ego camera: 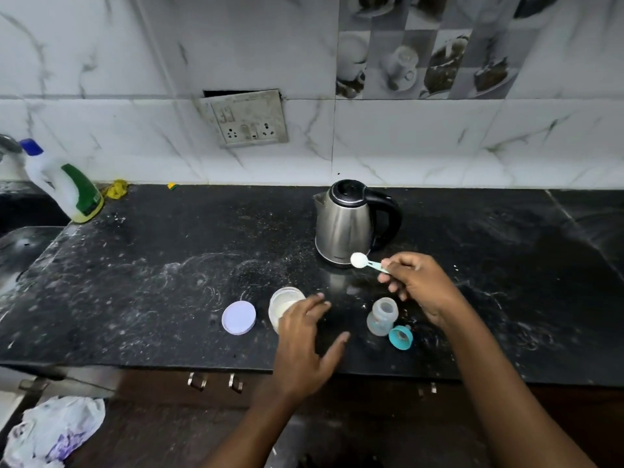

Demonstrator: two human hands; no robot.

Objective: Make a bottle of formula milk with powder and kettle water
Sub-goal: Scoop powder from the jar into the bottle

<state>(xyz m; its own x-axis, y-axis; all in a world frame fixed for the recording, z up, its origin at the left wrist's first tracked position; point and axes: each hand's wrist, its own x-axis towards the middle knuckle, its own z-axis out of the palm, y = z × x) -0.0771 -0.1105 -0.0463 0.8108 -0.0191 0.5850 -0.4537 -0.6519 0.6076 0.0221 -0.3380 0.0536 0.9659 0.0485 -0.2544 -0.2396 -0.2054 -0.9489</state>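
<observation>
An open clear baby bottle (382, 315) stands on the black counter (169, 265), with its teal nipple ring (400, 337) lying beside it. My right hand (418, 285) pinches a teal scoop (363, 261) heaped with white powder, held above and behind the bottle, in front of the steel kettle (347, 222). The open powder jar (285, 304) sits to the left of the bottle. My left hand (305, 346) hovers beside the jar with fingers spread, partly covering its near side. The jar's white lid (238, 317) lies flat further left.
A white detergent bottle (64, 184) with a blue cap leans at the counter's back left by a sink (20, 258). A wall socket plate (248, 119) sits above the counter. A crumpled plastic bag (54, 430) lies on the floor at lower left. Spilled powder dusts the counter.
</observation>
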